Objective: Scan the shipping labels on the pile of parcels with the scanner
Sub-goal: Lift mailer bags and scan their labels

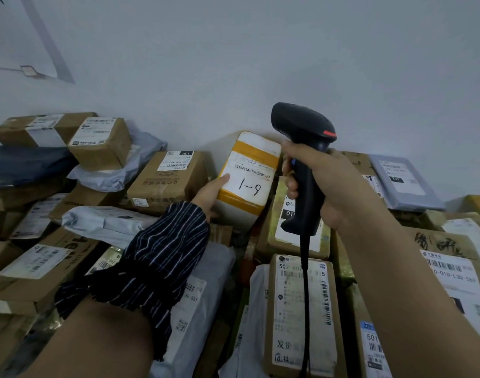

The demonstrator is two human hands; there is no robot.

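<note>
Against the wall (233,64), atop the pile of parcels (165,181), the left hand (210,190) held a white-and-yellow parcel (244,197) tipped up, thumb on its front edge, label (251,171) w/ barcode facing the camera. The right hand (329,186) was wrapped round the handle of the scanner (304,129), just right of that parcel, head above it (whether the beam hit the barcode, can't tell). Progress: this looked like one scan mid-way. No sign showed which parcels were already done, and many other labels lay in view, so most of the job prob. remained. Boxes and grey bags (214,268) were all taped or sealed shut, contents not visible. The scanner's cord (305,296) hung down over a brown box (290,317).
</note>
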